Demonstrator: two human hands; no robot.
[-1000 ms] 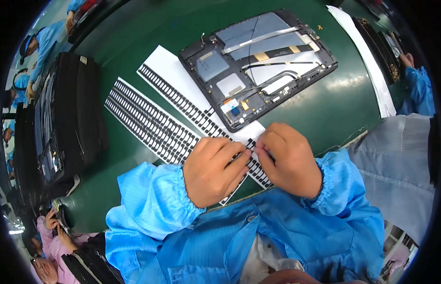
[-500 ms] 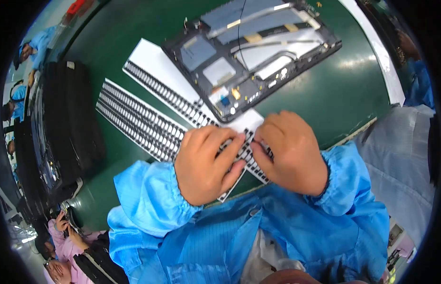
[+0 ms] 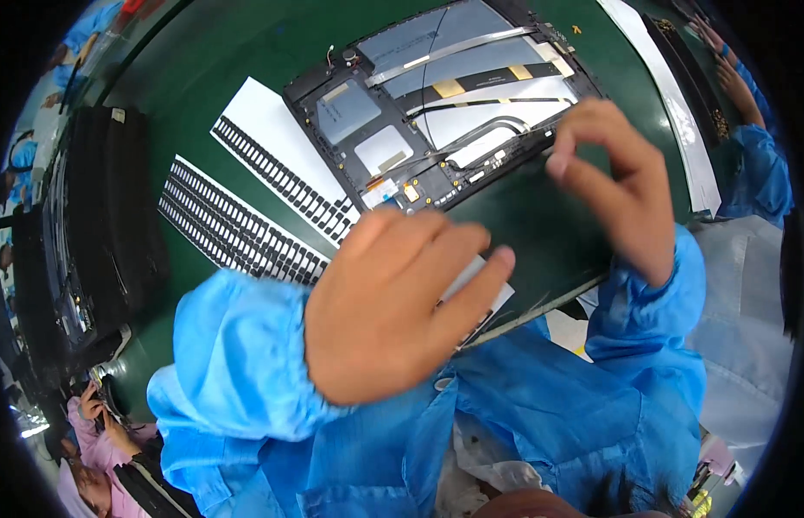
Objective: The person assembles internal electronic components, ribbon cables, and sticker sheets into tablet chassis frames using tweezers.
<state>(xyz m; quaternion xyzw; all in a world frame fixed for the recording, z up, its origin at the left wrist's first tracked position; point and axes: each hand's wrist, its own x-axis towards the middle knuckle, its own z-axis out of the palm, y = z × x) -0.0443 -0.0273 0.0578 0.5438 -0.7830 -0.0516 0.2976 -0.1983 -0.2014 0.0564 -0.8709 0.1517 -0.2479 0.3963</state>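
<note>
Loosely spread left hand [image 3: 411, 302] apparently steadies white, black-patterned paper sheets [image 3: 272, 129]; right hand [image 3: 622, 186], grip unclear, hovers beside opened black rectangular device [image 3: 445, 108].

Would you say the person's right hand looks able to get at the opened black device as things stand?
Probably yes: the right hand is close by the opened black device, with nothing visible between them, and the left hand is off to the left.

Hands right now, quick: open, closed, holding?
Left hand: palm down, underside hidden; grip cannot be told.
Right hand: thumb and forefinger nearly pinched, blurred; any hold cannot be told.
</note>
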